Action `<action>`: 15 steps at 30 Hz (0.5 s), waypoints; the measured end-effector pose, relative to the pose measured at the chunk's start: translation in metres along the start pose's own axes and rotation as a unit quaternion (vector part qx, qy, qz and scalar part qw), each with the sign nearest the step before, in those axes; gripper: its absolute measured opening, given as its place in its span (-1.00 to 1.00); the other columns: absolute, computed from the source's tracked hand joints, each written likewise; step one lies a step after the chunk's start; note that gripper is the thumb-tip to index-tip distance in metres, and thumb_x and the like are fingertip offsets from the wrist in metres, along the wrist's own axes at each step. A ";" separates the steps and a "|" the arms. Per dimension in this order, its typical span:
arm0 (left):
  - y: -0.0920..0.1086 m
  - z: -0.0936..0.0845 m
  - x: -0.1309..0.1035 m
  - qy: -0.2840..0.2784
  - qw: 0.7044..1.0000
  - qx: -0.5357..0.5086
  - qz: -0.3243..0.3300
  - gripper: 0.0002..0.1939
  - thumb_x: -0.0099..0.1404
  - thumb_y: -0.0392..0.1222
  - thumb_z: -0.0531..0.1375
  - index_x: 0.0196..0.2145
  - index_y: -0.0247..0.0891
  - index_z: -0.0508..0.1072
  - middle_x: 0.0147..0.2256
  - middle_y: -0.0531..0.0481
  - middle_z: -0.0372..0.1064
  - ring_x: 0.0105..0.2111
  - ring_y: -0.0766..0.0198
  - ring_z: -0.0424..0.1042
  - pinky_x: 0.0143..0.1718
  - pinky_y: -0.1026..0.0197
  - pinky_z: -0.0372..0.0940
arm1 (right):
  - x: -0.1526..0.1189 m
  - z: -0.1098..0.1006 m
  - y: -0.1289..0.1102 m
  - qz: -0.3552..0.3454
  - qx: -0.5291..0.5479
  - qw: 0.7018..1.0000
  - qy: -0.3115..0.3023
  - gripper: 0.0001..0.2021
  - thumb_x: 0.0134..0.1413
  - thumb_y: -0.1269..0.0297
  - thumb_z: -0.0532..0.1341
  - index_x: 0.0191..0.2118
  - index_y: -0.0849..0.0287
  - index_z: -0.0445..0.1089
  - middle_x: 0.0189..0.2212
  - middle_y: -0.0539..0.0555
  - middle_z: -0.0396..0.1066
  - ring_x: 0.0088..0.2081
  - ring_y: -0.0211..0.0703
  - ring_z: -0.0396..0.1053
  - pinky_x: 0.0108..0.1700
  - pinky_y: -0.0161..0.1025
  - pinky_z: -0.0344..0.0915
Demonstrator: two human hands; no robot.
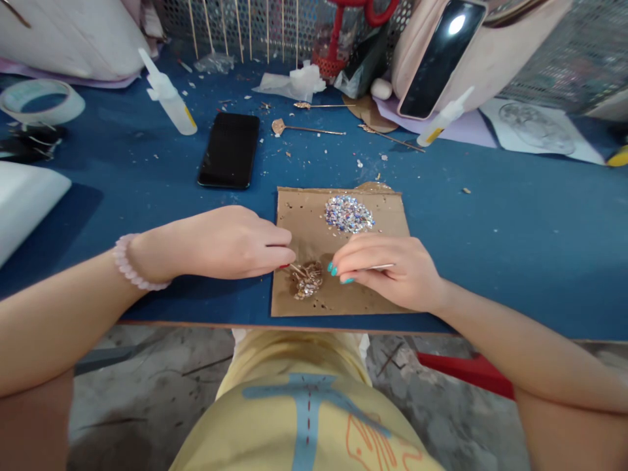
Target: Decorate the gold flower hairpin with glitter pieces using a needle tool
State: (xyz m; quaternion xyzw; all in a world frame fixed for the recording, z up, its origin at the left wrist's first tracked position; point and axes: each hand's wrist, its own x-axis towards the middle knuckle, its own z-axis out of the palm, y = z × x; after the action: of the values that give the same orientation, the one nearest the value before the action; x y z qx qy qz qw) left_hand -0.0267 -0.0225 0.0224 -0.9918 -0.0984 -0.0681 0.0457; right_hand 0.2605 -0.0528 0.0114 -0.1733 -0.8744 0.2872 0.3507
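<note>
My left hand (240, 243) is closed, thumb and fingers pinching the thin stem of a gold flower-like ornament (308, 281). Small shiny stones stud the ornament, which is held just over a cardboard sheet (289, 216). On its right, my right hand (387, 268) is closed around a thin, light-coloured stick (381, 267); its tip is hidden by the fingers. The fingertips of that hand are close to the ornament, with a small gap between. A pile of glittering rhinestones (349, 214) lies on the cardboard, beyond my right hand.
A black phone (229, 150) and a glue bottle (169, 98) are at the left; another glue bottle (445, 118) is at the right. Gold stemmed pieces (314, 130) lie behind the cardboard. A tape roll (42, 101) sits far left. A second phone (441, 59) leans on a bag.
</note>
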 end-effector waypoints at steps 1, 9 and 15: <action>0.000 0.000 0.000 -0.004 1.000 0.000 -0.002 -0.59 0.61 -0.24 -0.11 -0.30 -0.19 0.45 -0.43 0.08 0.28 -0.47 0.29 0.22 -0.45 0.14 0.04 | 0.000 0.000 0.000 0.001 -0.002 1.000 -0.003 -0.92 0.33 0.45 0.28 -0.22 0.20 0.52 -0.29 0.09 0.63 -0.25 -0.25 0.57 -0.11 -0.29 0.49; 0.000 0.001 -0.001 0.008 1.000 0.005 0.002 -0.61 0.61 -0.25 -0.10 -0.30 -0.19 0.44 -0.43 0.09 0.29 -0.48 0.29 0.23 -0.46 0.15 0.02 | 0.000 -0.001 -0.002 -0.001 -0.013 1.000 -0.008 -0.88 0.38 0.39 0.25 -0.22 0.19 0.52 -0.30 0.08 0.63 -0.25 -0.26 0.58 -0.12 -0.30 0.50; 0.000 0.000 -0.001 0.009 1.000 0.002 0.003 -0.62 0.61 -0.24 -0.10 -0.28 -0.19 0.44 -0.43 0.09 0.30 -0.47 0.30 0.25 -0.46 0.16 0.03 | 0.000 0.000 0.000 -0.001 -0.016 1.000 -0.011 -0.89 0.37 0.40 0.26 -0.23 0.21 0.52 -0.29 0.09 0.64 -0.24 -0.26 0.57 -0.12 -0.30 0.50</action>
State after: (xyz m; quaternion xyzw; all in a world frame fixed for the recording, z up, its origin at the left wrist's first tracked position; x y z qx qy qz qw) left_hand -0.0276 -0.0229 0.0220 -0.9913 -0.0950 -0.0763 0.0490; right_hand 0.2602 -0.0528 0.0118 -0.1751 -0.8826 0.2752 0.3386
